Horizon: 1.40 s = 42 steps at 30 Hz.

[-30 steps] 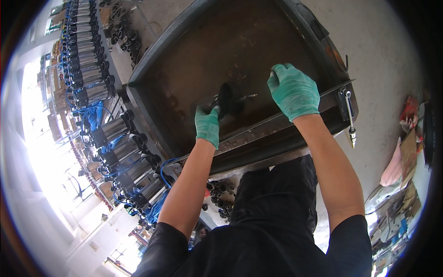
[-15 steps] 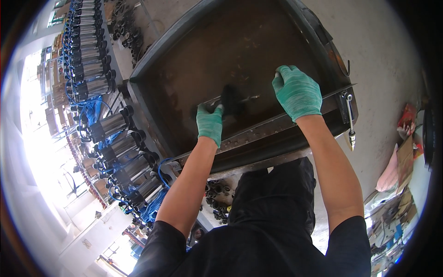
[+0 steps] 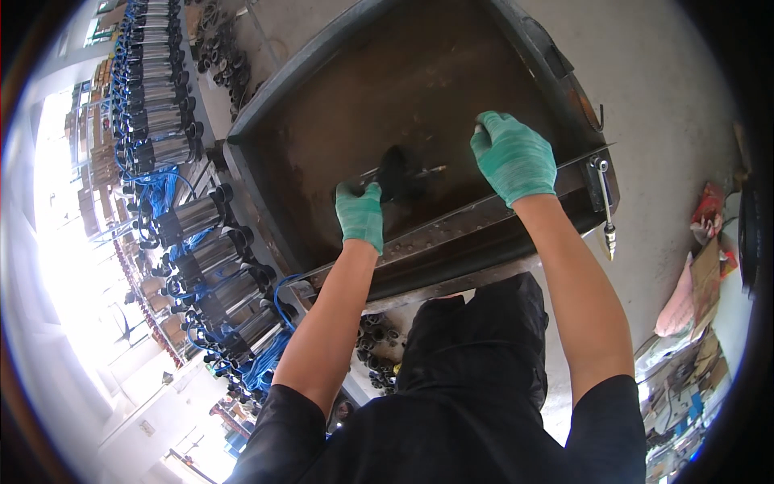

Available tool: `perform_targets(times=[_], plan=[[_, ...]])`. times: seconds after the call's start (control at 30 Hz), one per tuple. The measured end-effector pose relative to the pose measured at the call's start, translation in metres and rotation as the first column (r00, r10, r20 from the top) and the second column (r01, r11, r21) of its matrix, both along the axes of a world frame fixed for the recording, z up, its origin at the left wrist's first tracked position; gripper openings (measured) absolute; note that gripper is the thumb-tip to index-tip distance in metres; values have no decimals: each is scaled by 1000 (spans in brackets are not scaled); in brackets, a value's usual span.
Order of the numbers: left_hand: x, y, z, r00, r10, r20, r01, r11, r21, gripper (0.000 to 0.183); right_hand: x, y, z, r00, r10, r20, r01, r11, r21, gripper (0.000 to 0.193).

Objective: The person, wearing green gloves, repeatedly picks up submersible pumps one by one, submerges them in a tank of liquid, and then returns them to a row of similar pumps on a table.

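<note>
Both my hands wear green gloves and reach over a dark, wide metal tank [image 3: 322, 77]. My left hand [image 3: 359, 216] is closed at the near end of a dark part with a thin metal shaft [image 3: 395, 171]. The shaft's bright tip sticks out to the right; the part's outline blends into the dark tank. To the right, my right hand [image 3: 516, 159] hovers over the tank with its fingers curled together, apart from the dark part. Whatever it may pinch is hidden. A metal bar [image 3: 451, 222] with a row of holes spans the tank's near side, below both hands.
A ratchet wrench [image 3: 605, 202] hangs at the bar's right end. On the left stand rows of metal cylinders [image 3: 197, 218] with black ends and blue cables [image 3: 160, 189]. Black fittings [image 3: 379, 343] lie beneath the tank's near edge. Cardboard and a pink bag [image 3: 676, 302] sit far right.
Both hands have shifted slightly left in the picture, along with the tank and bar. The dark part stays by my left hand. My right hand's fingers remain curled.
</note>
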<state>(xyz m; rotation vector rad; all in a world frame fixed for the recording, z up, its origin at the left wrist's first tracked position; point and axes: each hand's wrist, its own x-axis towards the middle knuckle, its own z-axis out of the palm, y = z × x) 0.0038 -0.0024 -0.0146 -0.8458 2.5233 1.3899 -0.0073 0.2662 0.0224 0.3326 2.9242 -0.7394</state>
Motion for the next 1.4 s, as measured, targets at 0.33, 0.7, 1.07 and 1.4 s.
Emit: perform_targets(times=[0.33,0.7,1.07,1.4], plan=[[14,-6,106,984,-12,-176,60,962,268,14,20,-10,33,826,355,-438,-427,901,-74,37],[76,0,245,971,-57,-233,109,970,217,11,61,-57,123,861,379,-339,-499,759,-418,21],[145,16,241,969,-246,34,240,962,129,25,116,-45,73,810,548,-210,-543,564,-622,25],[170,27,182,944,-315,-96,328,887,325,33,147,-11,24,826,493,272,-110,615,-781,36]])
